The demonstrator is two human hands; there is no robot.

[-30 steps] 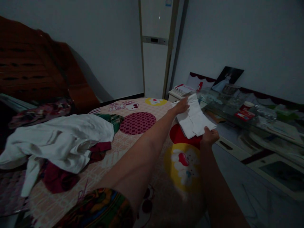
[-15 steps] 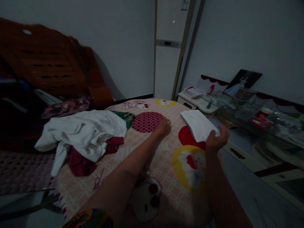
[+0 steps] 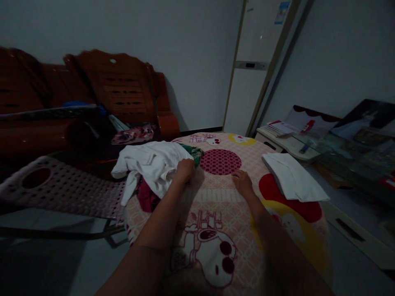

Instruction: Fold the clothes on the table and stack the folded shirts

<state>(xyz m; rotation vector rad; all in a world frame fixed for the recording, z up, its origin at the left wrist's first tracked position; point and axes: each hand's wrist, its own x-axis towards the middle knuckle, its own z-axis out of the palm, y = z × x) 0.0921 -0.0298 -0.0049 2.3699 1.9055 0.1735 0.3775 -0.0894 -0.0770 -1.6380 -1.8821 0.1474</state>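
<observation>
A crumpled white garment (image 3: 151, 162) lies heaped on the left side of the round table, over maroon cloth (image 3: 147, 197) and green cloth (image 3: 195, 153). My left hand (image 3: 185, 170) is closed at the heap's right edge, gripping the white garment; the fingertips are partly hidden. Over the bare cover near the dark pink dotted circle, my right hand (image 3: 243, 182) holds nothing, its fingers loosely bent and apart. To its right rests a folded white garment (image 3: 294, 176), flat and untouched, on the red patch.
The table has a pink patterned cover (image 3: 216, 207) with cartoon figures. A woven lounge chair (image 3: 89, 193) stands at the left, with a wooden sofa (image 3: 123, 88) behind. To the right is a glass-topped cabinet (image 3: 342, 158). A tall white air conditioner (image 3: 247, 94) stands in the corner.
My right hand has left the folded white garment and moved left over the table. My left hand has moved from the dotted circle to the white heap. The view has turned left.
</observation>
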